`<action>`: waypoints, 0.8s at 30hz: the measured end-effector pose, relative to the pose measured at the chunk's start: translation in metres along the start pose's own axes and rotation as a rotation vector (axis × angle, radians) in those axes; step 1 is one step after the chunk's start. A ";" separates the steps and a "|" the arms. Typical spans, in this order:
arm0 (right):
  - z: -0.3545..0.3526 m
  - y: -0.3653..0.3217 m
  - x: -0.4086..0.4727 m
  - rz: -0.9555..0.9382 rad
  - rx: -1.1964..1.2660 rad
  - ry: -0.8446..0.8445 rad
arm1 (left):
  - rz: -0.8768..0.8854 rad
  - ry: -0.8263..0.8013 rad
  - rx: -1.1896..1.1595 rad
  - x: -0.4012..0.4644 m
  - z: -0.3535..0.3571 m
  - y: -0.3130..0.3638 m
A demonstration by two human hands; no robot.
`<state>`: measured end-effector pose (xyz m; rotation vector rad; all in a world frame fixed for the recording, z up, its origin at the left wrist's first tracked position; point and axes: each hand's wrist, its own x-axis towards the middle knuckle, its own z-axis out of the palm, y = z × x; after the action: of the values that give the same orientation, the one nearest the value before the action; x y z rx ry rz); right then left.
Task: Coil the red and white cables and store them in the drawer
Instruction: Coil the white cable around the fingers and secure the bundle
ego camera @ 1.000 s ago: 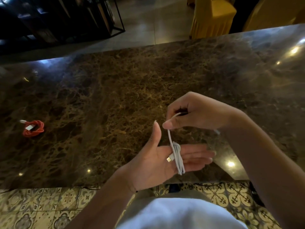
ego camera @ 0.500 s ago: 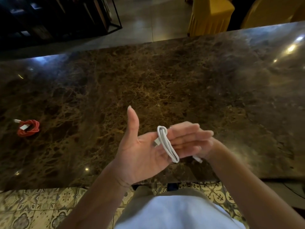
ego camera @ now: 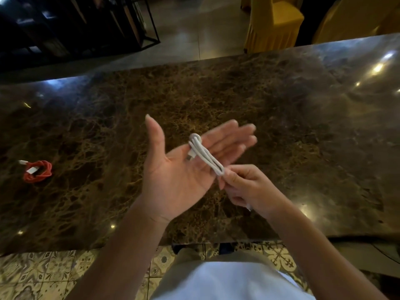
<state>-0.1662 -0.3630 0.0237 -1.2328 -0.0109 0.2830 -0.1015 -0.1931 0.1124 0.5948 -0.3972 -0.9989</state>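
The white cable is wound in several loops around the fingers of my left hand, which is held palm up with the thumb raised and fingers stretched out. One white plug lies against the palm beside the loops. My right hand pinches the near end of the loops by the little-finger side of the left hand. The red cable lies coiled on the marble table at the far left, its white plugs showing. No drawer is in view.
The dark brown marble table fills the middle of the view, its near edge just in front of my body. Yellow covered chairs stand beyond the far edge, a black metal rack at the back left. Patterned floor tiles lie below.
My right hand came down from above the left palm, passed behind the left fingers, and now grips the near end of the loops. The wound bundle has more turns and sits slanted.
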 end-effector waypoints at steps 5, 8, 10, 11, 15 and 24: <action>0.028 -0.022 -0.022 -0.139 -0.628 0.161 | 0.101 0.131 0.213 -0.001 -0.011 0.008; 0.047 -0.034 -0.033 -0.314 -1.062 0.310 | 0.115 0.232 0.183 0.004 -0.024 0.000; 0.053 -0.040 -0.038 -0.405 -1.033 0.333 | 0.101 0.320 0.195 0.005 -0.034 -0.009; 0.053 -0.043 -0.038 -0.414 -0.953 0.320 | 0.084 0.338 0.207 0.004 -0.038 -0.014; 0.040 -0.052 -0.030 -0.315 -0.466 0.163 | 0.018 0.284 0.175 -0.001 -0.037 -0.023; 0.021 -0.060 -0.016 -0.256 -0.164 0.268 | -0.027 0.233 0.435 -0.007 -0.024 -0.025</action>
<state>-0.1729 -0.3653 0.0886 -1.4082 0.0397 -0.1088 -0.1078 -0.1904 0.0781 1.1001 -0.4019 -0.8594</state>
